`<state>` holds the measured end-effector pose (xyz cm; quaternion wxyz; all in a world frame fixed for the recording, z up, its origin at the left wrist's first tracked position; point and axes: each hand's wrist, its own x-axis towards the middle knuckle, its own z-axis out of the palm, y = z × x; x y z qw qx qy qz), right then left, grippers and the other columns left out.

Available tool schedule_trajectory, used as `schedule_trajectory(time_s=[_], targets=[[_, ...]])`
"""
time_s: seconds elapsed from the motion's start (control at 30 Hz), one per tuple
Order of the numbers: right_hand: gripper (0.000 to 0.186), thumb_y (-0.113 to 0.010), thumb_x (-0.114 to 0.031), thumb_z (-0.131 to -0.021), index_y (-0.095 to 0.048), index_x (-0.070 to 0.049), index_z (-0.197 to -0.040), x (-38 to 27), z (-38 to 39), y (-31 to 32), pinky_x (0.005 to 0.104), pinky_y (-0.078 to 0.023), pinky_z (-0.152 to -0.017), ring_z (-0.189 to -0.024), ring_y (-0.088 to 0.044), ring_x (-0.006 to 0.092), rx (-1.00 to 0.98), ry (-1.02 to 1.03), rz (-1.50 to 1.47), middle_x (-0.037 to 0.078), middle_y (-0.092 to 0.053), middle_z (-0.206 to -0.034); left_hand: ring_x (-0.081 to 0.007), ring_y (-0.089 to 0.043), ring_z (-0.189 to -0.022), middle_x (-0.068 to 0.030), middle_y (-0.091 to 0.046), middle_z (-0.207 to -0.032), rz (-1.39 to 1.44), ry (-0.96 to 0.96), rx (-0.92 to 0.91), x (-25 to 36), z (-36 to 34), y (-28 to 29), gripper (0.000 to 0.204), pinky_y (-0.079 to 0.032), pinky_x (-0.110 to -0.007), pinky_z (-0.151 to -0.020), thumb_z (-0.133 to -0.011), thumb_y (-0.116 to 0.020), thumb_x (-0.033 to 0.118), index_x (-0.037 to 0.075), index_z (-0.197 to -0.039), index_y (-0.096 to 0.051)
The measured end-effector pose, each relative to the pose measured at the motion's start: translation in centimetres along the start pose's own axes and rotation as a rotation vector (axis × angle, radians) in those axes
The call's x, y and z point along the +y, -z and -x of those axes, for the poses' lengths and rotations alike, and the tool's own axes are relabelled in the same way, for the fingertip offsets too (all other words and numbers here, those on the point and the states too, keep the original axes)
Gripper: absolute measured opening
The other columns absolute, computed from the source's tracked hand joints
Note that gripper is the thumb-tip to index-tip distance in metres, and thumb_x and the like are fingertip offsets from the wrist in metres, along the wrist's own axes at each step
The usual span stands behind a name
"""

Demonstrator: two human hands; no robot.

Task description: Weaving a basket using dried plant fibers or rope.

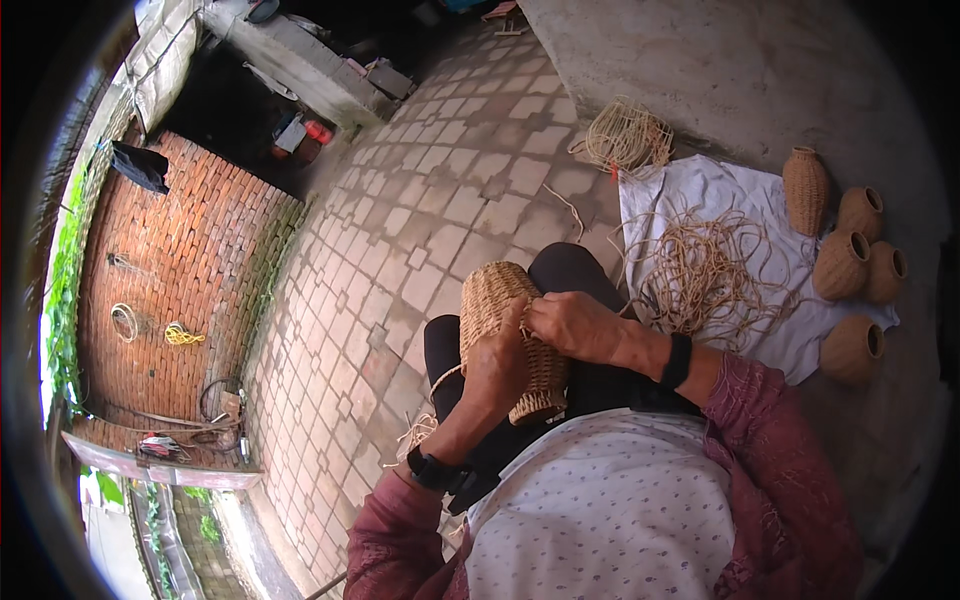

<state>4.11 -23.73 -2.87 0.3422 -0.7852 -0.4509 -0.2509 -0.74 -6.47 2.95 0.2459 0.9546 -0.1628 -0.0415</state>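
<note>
A woven straw-coloured basket [492, 288], shaped like a vase, lies across my lap with its narrower end toward me. My left hand [497, 362] presses on the near side of the basket, its fingers bent at the weave. From the right, my right hand [572, 325] meets it there, fingers pinched at the basket wall. Any strand between those fingertips is too small to make out. A cord [447, 373] trails from the basket's left side, past my left wrist.
At the right, a white cloth [740, 185] bears a tangle of loose cord [700, 270]. Several finished woven vases [842, 264] stand beside it. A coiled bundle [628, 138] rests by the concrete wall. Paving tiles [400, 230] spread ahead; a brick wall [180, 280] rises at left.
</note>
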Motion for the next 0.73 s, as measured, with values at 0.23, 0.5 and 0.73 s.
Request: schedule_trajectory(time_s=[0.23, 0.5, 0.73], targets=[[0.005, -0.057, -0.009, -0.081, -0.057, -0.005, -0.079, -0.1, -0.3, 0.7, 0.0371, -0.054, -0.071, -0.076, -0.064, 0.0273, -0.072, -0.001, -0.002, 0.011, -0.06, -0.077, -0.0157, -0.059, -0.051, -0.008, -0.06, -0.065, 0.379, 0.215, 0.084, 0.4, -0.5, 0.7, 0.058, -0.048, -0.031, -0.045, -0.088, -0.055, 0.0, 0.005, -0.144, -0.04], [0.005, -0.056, -0.01, -0.082, -0.057, -0.005, -0.08, -0.1, -0.5, 0.9, 0.0379, -0.055, -0.071, -0.078, -0.067, 0.0276, -0.104, -0.016, 0.013, 0.012, -0.062, -0.078, -0.0107, -0.058, -0.053, -0.0038, -0.062, -0.074, 1.157, 0.684, 0.007, 2.2, -0.5, 2.6, 0.058, -0.049, -0.026, -0.044, -0.09, -0.057, 0.002, 0.008, -0.145, -0.04], [0.009, -0.062, -0.011, -0.085, -0.056, -0.005, -0.082, 0.4, -0.2, 0.1, 0.0383, -0.052, -0.068, -0.075, -0.063, 0.029, -0.028, -0.001, -0.049, 0.011, -0.058, -0.077, -0.0294, -0.07, -0.063, -0.0168, -0.07, -0.073, -0.276, -0.065, 0.069, -0.7, -0.3, 0.3, 0.051, -0.054, -0.043, -0.057, -0.088, -0.061, 0.011, 0.01, -0.137, -0.048]])
